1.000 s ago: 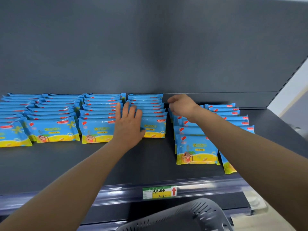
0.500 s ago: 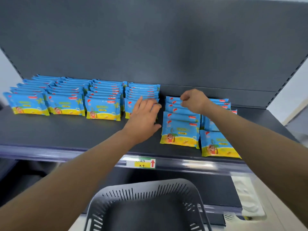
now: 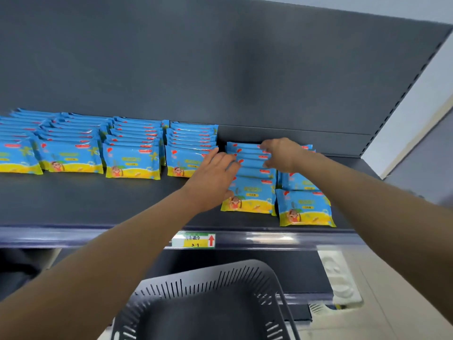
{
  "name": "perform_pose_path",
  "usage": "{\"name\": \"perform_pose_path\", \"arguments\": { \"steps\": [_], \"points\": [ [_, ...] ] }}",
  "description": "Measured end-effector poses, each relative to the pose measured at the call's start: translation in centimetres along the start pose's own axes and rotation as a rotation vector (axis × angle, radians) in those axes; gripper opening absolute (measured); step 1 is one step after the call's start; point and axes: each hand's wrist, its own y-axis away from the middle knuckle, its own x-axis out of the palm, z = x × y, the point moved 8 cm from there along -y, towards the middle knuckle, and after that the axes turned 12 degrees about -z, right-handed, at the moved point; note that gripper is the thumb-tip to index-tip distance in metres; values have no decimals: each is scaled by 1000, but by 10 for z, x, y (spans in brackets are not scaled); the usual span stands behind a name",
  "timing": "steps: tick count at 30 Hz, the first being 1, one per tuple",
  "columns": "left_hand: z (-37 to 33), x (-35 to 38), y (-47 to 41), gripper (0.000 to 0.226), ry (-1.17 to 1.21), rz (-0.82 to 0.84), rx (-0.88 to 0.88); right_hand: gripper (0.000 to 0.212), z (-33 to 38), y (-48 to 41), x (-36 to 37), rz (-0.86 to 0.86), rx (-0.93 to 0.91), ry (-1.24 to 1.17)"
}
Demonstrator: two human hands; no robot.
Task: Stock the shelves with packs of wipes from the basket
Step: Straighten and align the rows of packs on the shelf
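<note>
Blue and yellow packs of wipes lie in overlapping rows on the dark shelf point(image 3: 98, 204). The fifth row of packs point(image 3: 252, 195) is right of centre, and a shorter sixth row point(image 3: 305, 209) lies beside it. My left hand point(image 3: 213, 177) lies with its fingers spread against the left side of the fifth row. My right hand point(image 3: 282, 154) is curled over the rear packs of that row, thumb and fingers closed around a few of them. The dark grey basket point(image 3: 220, 273) is below the shelf, and no packs show inside it.
Several full rows of packs point(image 3: 132, 158) fill the shelf's left part. A green and yellow price tag point(image 3: 193, 240) sits on the shelf's front rail. The grey back panel point(image 3: 220, 69) rises behind the packs. A slotted upright point(image 3: 402, 94) marks the shelf's right end.
My left hand has moved right, from the fourth row onto the side of the fifth row. My right hand stays at the back of that row. The view has pulled back, showing the basket.
</note>
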Motion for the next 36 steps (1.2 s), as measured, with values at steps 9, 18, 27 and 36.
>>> {"name": "perform_pose_path", "arguments": {
  "steps": [9, 18, 27, 36],
  "points": [
    [3, 34, -16, 91, 177, 192, -72, 56, -18, -39, 19, 56, -1, -140],
    [10, 72, -31, 101, 266, 308, -254, 84, -25, -99, 68, 334, -133, -86],
    [18, 78, -39, 104, 225, 334, -349, 82, -23, -119, 90, 565, -204, -101],
    [19, 73, -35, 96, 230, 255, -382, 80, -20, -128, 92, 526, -203, -47]
  ]
}}
